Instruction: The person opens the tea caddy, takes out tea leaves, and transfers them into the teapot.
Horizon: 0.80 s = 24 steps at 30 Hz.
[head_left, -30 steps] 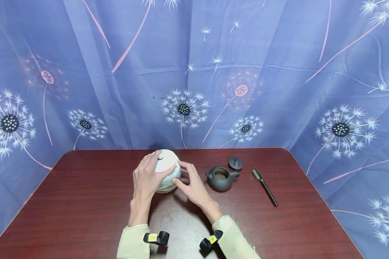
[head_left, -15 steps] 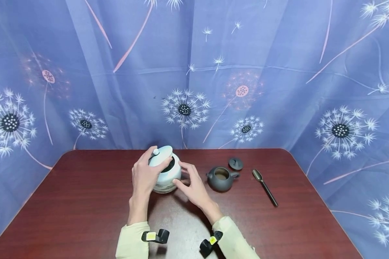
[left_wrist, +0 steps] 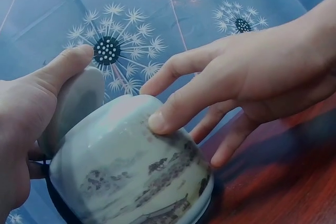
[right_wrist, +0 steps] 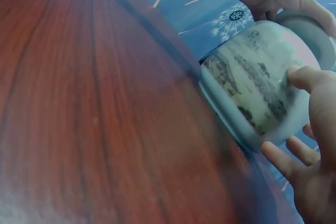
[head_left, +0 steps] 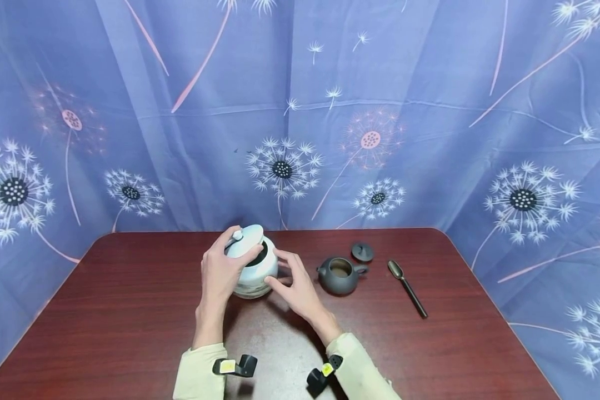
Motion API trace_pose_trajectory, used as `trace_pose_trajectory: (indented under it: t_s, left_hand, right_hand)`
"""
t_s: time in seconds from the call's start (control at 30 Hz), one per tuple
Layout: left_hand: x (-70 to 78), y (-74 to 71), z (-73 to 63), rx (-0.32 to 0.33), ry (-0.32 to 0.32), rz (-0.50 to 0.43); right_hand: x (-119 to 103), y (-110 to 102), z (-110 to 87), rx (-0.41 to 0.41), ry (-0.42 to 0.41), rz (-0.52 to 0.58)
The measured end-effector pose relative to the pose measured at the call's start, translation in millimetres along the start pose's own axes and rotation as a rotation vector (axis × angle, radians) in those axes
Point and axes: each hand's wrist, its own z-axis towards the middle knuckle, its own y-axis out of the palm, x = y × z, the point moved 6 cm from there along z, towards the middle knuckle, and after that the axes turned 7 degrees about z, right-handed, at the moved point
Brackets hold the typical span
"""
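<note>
A white lidded jar (head_left: 255, 278) painted with a grey landscape stands upright on the table, its dark mouth partly uncovered. Its white lid (head_left: 246, 242), with a small round knob, tilts up over the left side of the mouth. My left hand (head_left: 219, 273) holds this lid, thumb along the near rim; in the left wrist view the lid (left_wrist: 79, 98) is nearly on edge. Around the jar's right side curves my right hand (head_left: 302, 291), with thumb and fingertips against the wall. The right wrist view shows that thumb on the painted jar (right_wrist: 252, 77). What the jar contains is too dark to tell.
Right of the jar sits a dark teapot (head_left: 340, 276) with its top uncovered. Its dark lid (head_left: 362, 252) lies behind it. Farther right is a long-handled spoon (head_left: 407, 289). A blue dandelion-print curtain (head_left: 220, 166) hangs behind the reddish-brown table (head_left: 130, 311).
The jar's lid has come up off the mouth and tilted to the left in my left hand, baring the dark opening. My right hand has stayed against the jar.
</note>
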Motion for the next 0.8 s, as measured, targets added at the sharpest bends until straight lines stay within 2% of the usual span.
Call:
trace_pose_trajectory:
  t_s: [0.2, 0.57, 0.8]
  left_hand:
    - [-0.9, -2.8, 0.1, -0.005, 0.005, -0.032]
    - [-4.6, -13.8, 0.3, 0.057, 0.026, -0.002]
    - [-8.9, -24.7, 3.0, 0.132, 0.044, 0.023]
  right_hand:
    - [32.8, 1.5, 4.8, 0.037, 0.012, -0.003]
    - [35.1, -0.5, 2.9, 0.051, 0.024, 0.008]
    - [33.6, 0.3, 3.9, 0.052, 0.02, 0.007]
